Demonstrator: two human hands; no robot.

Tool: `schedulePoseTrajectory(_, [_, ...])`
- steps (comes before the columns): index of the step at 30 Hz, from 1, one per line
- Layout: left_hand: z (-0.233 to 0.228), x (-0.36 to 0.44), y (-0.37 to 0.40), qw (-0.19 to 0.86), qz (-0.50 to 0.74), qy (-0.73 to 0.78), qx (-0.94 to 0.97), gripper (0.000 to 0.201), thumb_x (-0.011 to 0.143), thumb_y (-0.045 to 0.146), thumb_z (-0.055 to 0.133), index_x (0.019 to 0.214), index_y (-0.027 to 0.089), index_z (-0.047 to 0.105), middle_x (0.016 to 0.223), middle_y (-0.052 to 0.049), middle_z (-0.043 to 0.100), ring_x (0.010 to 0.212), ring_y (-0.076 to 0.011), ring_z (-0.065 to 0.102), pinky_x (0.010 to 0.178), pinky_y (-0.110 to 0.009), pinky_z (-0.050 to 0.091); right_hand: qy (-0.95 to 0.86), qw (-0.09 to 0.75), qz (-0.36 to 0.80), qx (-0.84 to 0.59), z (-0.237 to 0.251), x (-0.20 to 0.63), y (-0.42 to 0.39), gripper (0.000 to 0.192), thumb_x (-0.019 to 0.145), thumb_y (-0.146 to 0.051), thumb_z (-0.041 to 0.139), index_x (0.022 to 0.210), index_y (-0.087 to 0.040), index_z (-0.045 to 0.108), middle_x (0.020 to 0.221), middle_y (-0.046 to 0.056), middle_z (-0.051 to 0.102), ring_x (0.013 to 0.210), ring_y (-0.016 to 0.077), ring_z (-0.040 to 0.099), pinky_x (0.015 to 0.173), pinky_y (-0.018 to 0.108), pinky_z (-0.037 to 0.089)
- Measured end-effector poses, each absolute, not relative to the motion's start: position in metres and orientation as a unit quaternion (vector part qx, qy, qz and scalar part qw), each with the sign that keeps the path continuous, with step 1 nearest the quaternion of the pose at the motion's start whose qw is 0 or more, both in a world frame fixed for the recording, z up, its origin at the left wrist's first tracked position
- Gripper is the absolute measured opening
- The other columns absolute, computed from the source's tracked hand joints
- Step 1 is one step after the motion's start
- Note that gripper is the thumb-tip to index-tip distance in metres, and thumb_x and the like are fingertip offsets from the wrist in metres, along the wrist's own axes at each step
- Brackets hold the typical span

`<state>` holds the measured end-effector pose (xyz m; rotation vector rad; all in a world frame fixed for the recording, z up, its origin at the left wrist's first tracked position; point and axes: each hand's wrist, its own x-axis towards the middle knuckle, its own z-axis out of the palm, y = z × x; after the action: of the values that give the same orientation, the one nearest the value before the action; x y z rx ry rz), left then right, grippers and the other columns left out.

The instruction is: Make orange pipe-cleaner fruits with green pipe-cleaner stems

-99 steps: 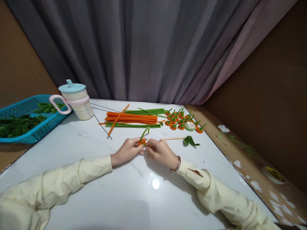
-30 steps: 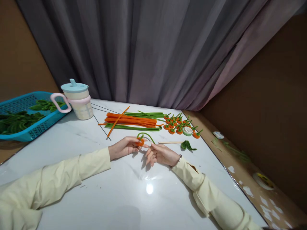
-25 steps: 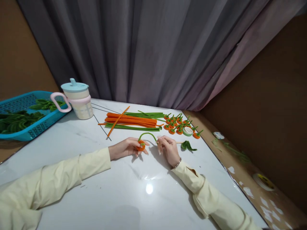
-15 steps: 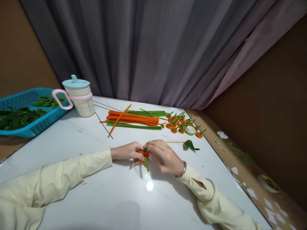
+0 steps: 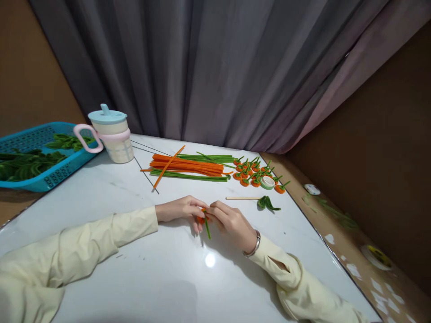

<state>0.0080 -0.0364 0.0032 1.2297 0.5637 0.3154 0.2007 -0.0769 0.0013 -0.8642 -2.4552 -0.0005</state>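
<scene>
Between my hands, just above the white table, is a small orange pipe-cleaner pumpkin (image 5: pixel 201 219) with a green stem that sticks out toward me. My left hand (image 5: pixel 184 210) grips it from the left, thumb and fingers closed round it. From the right, my right hand (image 5: pixel 232 223) pinches at its top with bent fingers, covering part of it. Just beyond my right hand lie a thin wooden stick (image 5: pixel 242 198) and a dark green curled pipe-cleaner piece (image 5: pixel 267 203) at its right end.
Orange pipe cleaners (image 5: pixel 188 166) and green pipe cleaners (image 5: pixel 195 176) lie in bundles at the back. Several finished pumpkins (image 5: pixel 245 172) and a roll of tape (image 5: pixel 267 182) sit right of them. A lidded cup (image 5: pixel 116 139) and a blue basket (image 5: pixel 37 185) with green pieces stand left.
The fingers of both hands have shifted round the pumpkin, and less of its orange shows. My right hand has turned slightly, baring more of the wooden stick.
</scene>
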Motion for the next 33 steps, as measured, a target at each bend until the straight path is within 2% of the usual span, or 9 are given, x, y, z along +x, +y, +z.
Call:
schedulePoseTrajectory(4, [0.002, 0.006, -0.035, 0.806, 0.156, 0.233, 0.521, 0.023, 0.082, 0.026, 0.055, 0.09, 0.008, 0.068, 0.065, -0.007, 0.067, 0.06, -0.0164, 0.065, 0.058, -0.026, 0.052, -0.901, 0.286, -0.008, -0.326, -0.001, 0.202, -0.075, 0.025, 0.093, -0.014, 0.035, 0.083, -0.016, 0.058, 0.075, 0.005, 0.058, 0.062, 0.0115, 0.053, 0.053, 0.02, 0.041])
schedulePoseTrajectory(9, [-0.003, 0.009, -0.037, 0.793, 0.193, 0.246, 0.523, 0.027, 0.085, 0.032, 0.058, 0.1, 0.011, 0.066, 0.073, -0.005, 0.065, 0.066, -0.0143, 0.063, 0.067, -0.028, 0.053, -0.884, 0.319, 0.027, -0.342, -0.004, 0.202, -0.072, 0.023, 0.092, -0.013, 0.036, 0.081, -0.017, 0.056, 0.074, 0.005, 0.056, 0.064, 0.0125, 0.053, 0.057, 0.022, 0.044])
schedulePoseTrajectory(13, [-0.007, 0.012, -0.041, 0.777, 0.225, 0.26, 0.527, 0.033, 0.086, 0.035, 0.057, 0.107, 0.011, 0.064, 0.082, -0.007, 0.065, 0.073, -0.0144, 0.063, 0.077, -0.032, 0.051, -0.884, 0.311, 0.067, -0.341, 0.002, 0.206, -0.07, 0.018, 0.09, -0.012, 0.038, 0.089, -0.017, 0.055, 0.08, 0.006, 0.056, 0.066, 0.0133, 0.053, 0.059, 0.023, 0.046])
schedulePoseTrajectory(16, [-0.008, 0.014, -0.042, 0.775, 0.239, 0.264, 0.523, 0.032, 0.086, 0.035, 0.057, 0.105, 0.011, 0.066, 0.089, -0.008, 0.065, 0.077, -0.0148, 0.062, 0.079, -0.031, 0.05, -0.89, 0.282, 0.134, -0.331, 0.009, 0.209, -0.07, 0.019, 0.082, -0.009, 0.046, 0.098, -0.016, 0.054, 0.088, 0.007, 0.055, 0.063, 0.0122, 0.052, 0.055, 0.023, 0.046])
schedulePoseTrajectory(19, [-0.007, 0.015, -0.043, 0.773, 0.247, 0.268, 0.519, 0.031, 0.086, 0.035, 0.057, 0.102, 0.011, 0.067, 0.09, -0.008, 0.064, 0.076, -0.0147, 0.062, 0.079, -0.031, 0.049, -0.884, 0.283, 0.159, -0.336, 0.01, 0.209, -0.07, 0.022, 0.079, -0.007, 0.048, 0.099, -0.016, 0.054, 0.087, 0.006, 0.054, 0.06, 0.0112, 0.051, 0.053, 0.023, 0.046])
schedulePoseTrajectory(24, [-0.01, 0.017, -0.044, 0.765, 0.269, 0.281, 0.514, 0.033, 0.082, 0.036, 0.061, 0.102, 0.01, 0.066, 0.079, -0.005, 0.063, 0.072, -0.0151, 0.062, 0.073, -0.03, 0.049, -0.869, 0.32, 0.139, -0.35, 0.0, 0.205, -0.067, 0.022, 0.081, -0.004, 0.044, 0.095, -0.016, 0.056, 0.084, 0.006, 0.055, 0.064, 0.0131, 0.054, 0.057, 0.024, 0.049])
schedulePoseTrajectory(28, [-0.007, 0.017, -0.046, 0.769, 0.254, 0.292, 0.509, 0.04, 0.082, 0.038, 0.06, 0.11, 0.01, 0.062, 0.075, -0.006, 0.064, 0.067, -0.0174, 0.063, 0.069, -0.035, 0.052, -0.871, 0.324, 0.111, -0.353, -0.003, 0.206, -0.066, 0.022, 0.085, -0.006, 0.043, 0.096, -0.018, 0.058, 0.085, 0.007, 0.059, 0.073, 0.0161, 0.06, 0.066, 0.027, 0.051])
schedulePoseTrajectory(30, [-0.005, 0.016, -0.046, 0.777, 0.244, 0.293, 0.501, 0.041, 0.083, 0.039, 0.059, 0.113, 0.011, 0.061, 0.08, -0.008, 0.066, 0.074, -0.0206, 0.065, 0.072, -0.039, 0.053, -0.874, 0.315, 0.091, -0.358, -0.003, 0.207, -0.066, 0.023, 0.087, -0.007, 0.041, 0.098, -0.018, 0.058, 0.087, 0.007, 0.06, 0.076, 0.0166, 0.061, 0.067, 0.028, 0.052])
schedulePoseTrajectory(33, [-0.002, 0.016, -0.047, 0.793, 0.241, 0.295, 0.476, 0.039, 0.083, 0.037, 0.06, 0.114, 0.014, 0.061, 0.1, -0.011, 0.067, 0.094, -0.0227, 0.063, 0.085, -0.042, 0.051, -0.88, 0.292, 0.055, -0.37, -0.003, 0.208, -0.067, 0.024, 0.088, -0.007, 0.038, 0.099, -0.017, 0.057, 0.089, 0.008, 0.061, 0.076, 0.016, 0.062, 0.065, 0.026, 0.052])
